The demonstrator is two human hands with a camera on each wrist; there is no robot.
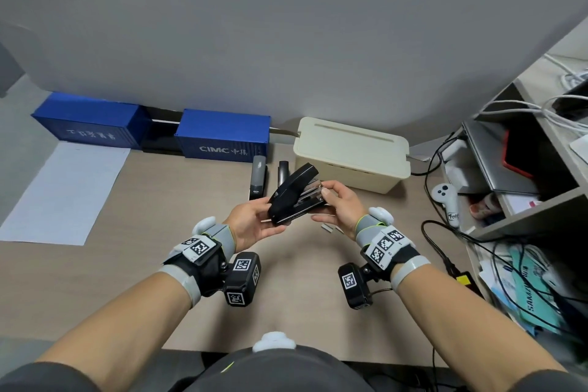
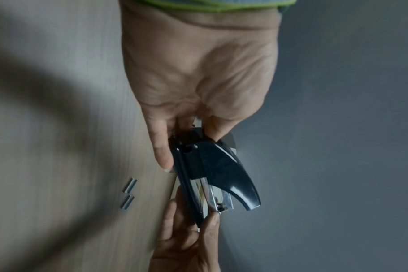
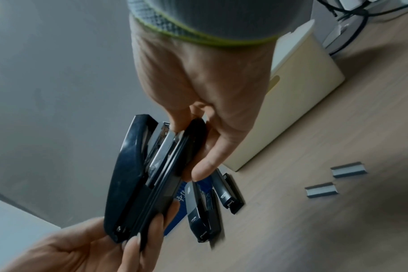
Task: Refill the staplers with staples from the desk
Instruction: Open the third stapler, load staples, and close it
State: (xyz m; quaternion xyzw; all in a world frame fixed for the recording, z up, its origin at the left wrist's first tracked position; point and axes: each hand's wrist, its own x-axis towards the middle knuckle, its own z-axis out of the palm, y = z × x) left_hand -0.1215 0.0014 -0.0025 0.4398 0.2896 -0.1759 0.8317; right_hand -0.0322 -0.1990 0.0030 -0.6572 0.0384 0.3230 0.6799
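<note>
A black stapler (image 1: 292, 188) is held above the desk with its top cover swung up and the metal staple channel (image 3: 162, 149) exposed. My left hand (image 1: 251, 226) grips its rear hinge end (image 2: 186, 147). My right hand (image 1: 337, 200) pinches the front end of the channel between thumb and fingers (image 3: 205, 165); whether staples lie under the fingertips is hidden. Two loose staple strips (image 3: 348, 169) (image 3: 321, 189) lie on the desk to the right, and also show in the left wrist view as staple strips (image 2: 128, 193).
Two more dark staplers (image 1: 258, 177) (image 1: 283, 172) lie behind the hands. A cream box (image 1: 350, 153) and blue container models (image 1: 222, 137) line the wall. A paper sheet (image 1: 63, 194) lies left. A white controller (image 1: 445, 200), cables and a cluttered shelf (image 1: 525, 169) are at the right.
</note>
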